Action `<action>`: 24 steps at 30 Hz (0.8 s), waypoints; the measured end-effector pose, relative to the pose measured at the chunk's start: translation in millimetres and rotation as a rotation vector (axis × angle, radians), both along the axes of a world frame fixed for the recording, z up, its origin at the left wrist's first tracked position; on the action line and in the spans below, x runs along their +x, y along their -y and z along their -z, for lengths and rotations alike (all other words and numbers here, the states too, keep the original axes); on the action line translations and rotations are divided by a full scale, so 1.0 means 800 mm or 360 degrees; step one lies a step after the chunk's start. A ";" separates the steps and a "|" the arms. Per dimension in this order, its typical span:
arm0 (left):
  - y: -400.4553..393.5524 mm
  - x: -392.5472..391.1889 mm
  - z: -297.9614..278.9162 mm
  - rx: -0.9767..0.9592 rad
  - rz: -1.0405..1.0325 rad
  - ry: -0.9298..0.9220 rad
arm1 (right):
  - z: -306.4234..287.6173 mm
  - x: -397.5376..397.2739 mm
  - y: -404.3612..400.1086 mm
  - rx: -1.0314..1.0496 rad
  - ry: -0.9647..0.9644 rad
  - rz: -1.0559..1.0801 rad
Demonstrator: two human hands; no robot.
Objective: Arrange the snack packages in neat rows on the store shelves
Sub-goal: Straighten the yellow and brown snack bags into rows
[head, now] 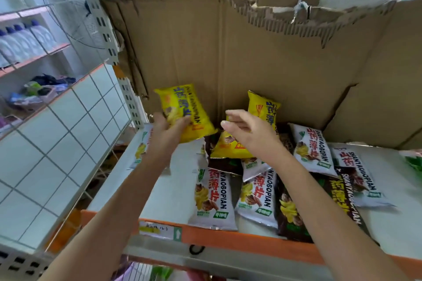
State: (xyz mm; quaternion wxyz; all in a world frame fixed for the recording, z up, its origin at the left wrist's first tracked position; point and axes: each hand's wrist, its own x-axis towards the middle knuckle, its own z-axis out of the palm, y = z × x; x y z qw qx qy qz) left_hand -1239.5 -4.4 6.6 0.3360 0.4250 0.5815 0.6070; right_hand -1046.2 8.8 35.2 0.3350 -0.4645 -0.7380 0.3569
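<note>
Forearms are reaching in over the orange shelf edge [228,238]. Left hand [167,131] is gripping a yellow packet [185,113], raised clear of the shelf, its long axis tilting up-left toward the cardboard backing [228,52]. Right hand [245,131], fingers loose and holding nothing, is hovering nearer a second yellow packet [265,109], standing just behind its fingertips. White packets [214,198] are lying scattered below.
</note>
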 end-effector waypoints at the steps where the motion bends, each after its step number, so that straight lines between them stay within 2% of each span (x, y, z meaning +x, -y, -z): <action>1: 0.004 0.010 -0.010 0.0028 0.0148 0.0076 | 0.001 -0.006 -0.001 -0.0191 -0.0106 -0.0078; 2: 0.009 0.020 -0.016 0.0029 0.0323 0.0015 | 0.004 -0.011 -0.002 -0.0277 -0.0164 -0.0090; 4: 0.010 0.034 -0.020 0.0008 0.0616 -0.0068 | 0.011 -0.010 -0.008 -0.0216 -0.0267 0.0088; 6: 0.004 0.034 -0.011 -0.0095 0.0666 -0.0112 | 0.011 0.007 -0.015 -0.0034 -0.0298 0.0302; 7: -0.003 0.029 0.000 -0.0171 0.0597 -0.0265 | 0.010 0.018 -0.017 0.0045 -0.0190 0.0372; 9: -0.017 0.016 0.028 -0.0451 0.0443 -0.0755 | 0.010 0.044 -0.018 0.0090 0.0250 0.0463; 10: -0.022 0.011 0.043 -0.0620 0.0388 -0.0883 | 0.012 0.055 -0.020 0.0065 0.0489 0.0500; 11: -0.024 0.010 0.055 -0.0778 0.0367 -0.0890 | 0.014 0.064 -0.021 0.0019 0.0701 0.0549; 13: -0.027 0.016 0.069 -0.0990 0.0443 -0.0652 | 0.017 0.071 -0.017 0.0042 0.1051 0.0650; 15: -0.029 0.024 0.070 -0.1148 0.0455 -0.0455 | 0.015 0.067 -0.009 0.0288 0.1178 0.0689; 17: -0.034 0.030 0.072 -0.1181 0.0386 -0.0345 | 0.011 0.050 0.001 0.0583 0.0993 0.0595; 20: -0.037 0.036 0.075 -0.1041 0.0288 -0.0261 | 0.011 0.005 0.017 0.0714 0.0705 0.0115; 22: -0.036 0.030 0.078 -0.0886 0.0206 -0.0218 | 0.021 -0.021 0.020 0.0678 0.0747 -0.0262; 24: -0.030 0.013 0.073 -0.0751 0.0110 -0.0250 | 0.034 -0.032 0.012 0.0411 0.0979 -0.0466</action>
